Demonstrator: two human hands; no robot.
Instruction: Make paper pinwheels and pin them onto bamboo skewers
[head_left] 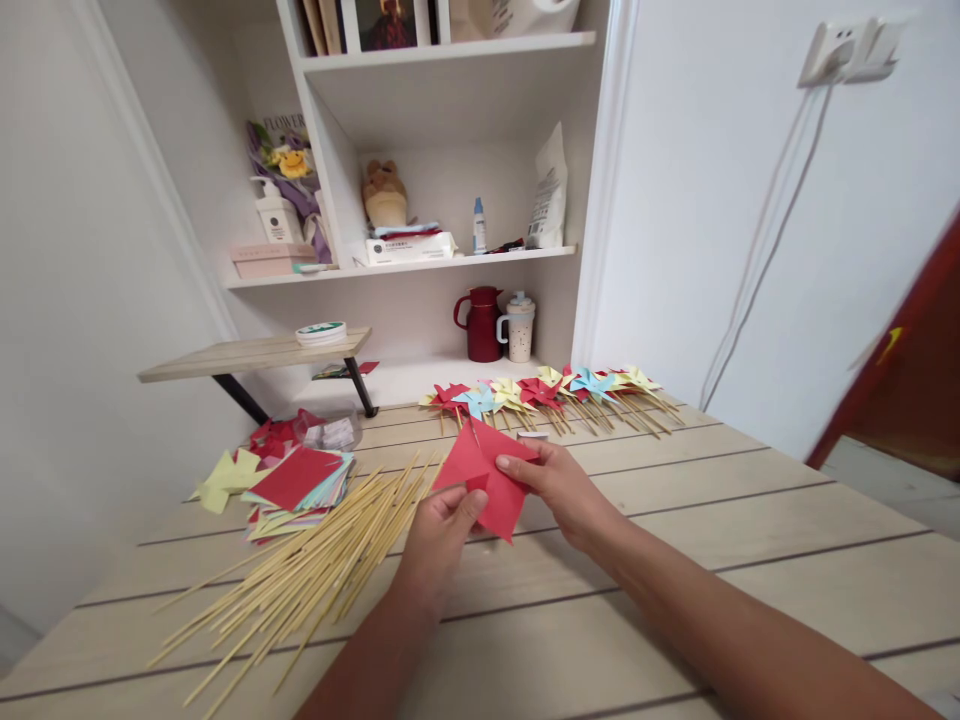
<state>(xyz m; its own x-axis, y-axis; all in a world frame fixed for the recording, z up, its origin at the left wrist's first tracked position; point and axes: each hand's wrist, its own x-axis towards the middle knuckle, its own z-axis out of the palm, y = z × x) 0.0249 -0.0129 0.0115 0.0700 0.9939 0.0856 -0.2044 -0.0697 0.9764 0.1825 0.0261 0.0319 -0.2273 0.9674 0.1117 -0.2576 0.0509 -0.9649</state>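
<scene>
You've got the red paper sheet [487, 458] up off the table [720, 590], held in both hands near the middle of the scene. Your left hand [436, 535] pinches its near left edge btwn thumb & fingers, thumb on top by a small flap; your right hand [562, 485] grips the right side, thumb flat on the upper face, other fingers mostly hidden underneath. A thin dark line runs in from the sheet's far corner; can't tell if it's a cut.

Just left of your left hand: loose pile of thin sticks [322, 555], fanned out toward the near left. Farther left, a stack of paper squares [296, 480] w/ a red one on top, & a pale yellow cut paper [227, 480] beside it. Clear box [352, 432] w/ white bits sits behind the stack.

Far side, approx. center to right: row of pinwheels [541, 392] on sticks, red, blue & yellow, lying on the tabletop.
</scene>
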